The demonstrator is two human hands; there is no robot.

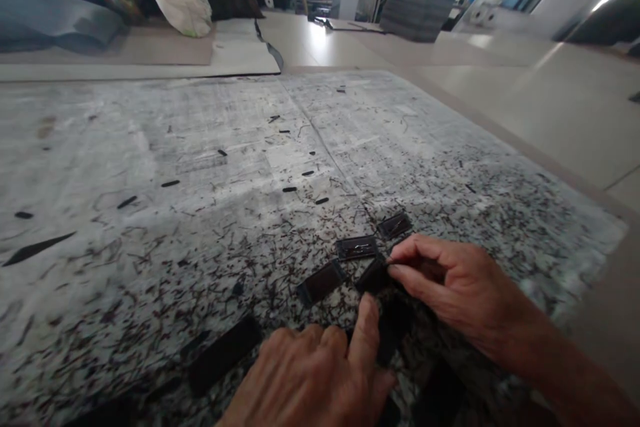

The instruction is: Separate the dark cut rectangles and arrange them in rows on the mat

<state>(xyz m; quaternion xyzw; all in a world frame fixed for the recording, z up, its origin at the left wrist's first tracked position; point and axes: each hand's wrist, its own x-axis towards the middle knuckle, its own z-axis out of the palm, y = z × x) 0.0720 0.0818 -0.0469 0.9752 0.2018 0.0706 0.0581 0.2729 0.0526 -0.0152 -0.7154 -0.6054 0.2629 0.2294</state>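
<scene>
Right hand (453, 290) low on the cutting mat (150, 167), thumb and forefinger pinched shut on the edge of a small dark rectangular piece (373, 275). Left hand (313, 377) just below that piece, palm down, fingers loosely curled, forefinger stretched toward it and pressing the dark material beside it; gripping nothing.

Outward from the pinched piece: three more dark rectangles lying flat on the mat. One (320, 282) just to the left, tilted; one (356, 247) just above, with a pale mark on its face (a metal clip or a reflection, cannot tell); one (395, 225) farther up and to the right, close to the right hand's knuckles. Longer dark strip (223, 353) down and left of the piece, beside the left hand.

Mat surface pale, heavily scored, littered with thin dark offcuts, thickest around the piece. Scattered short black slivers (170, 183) well above and left. Beyond the mat's far edge, pale boards (240, 53), blurred.
</scene>
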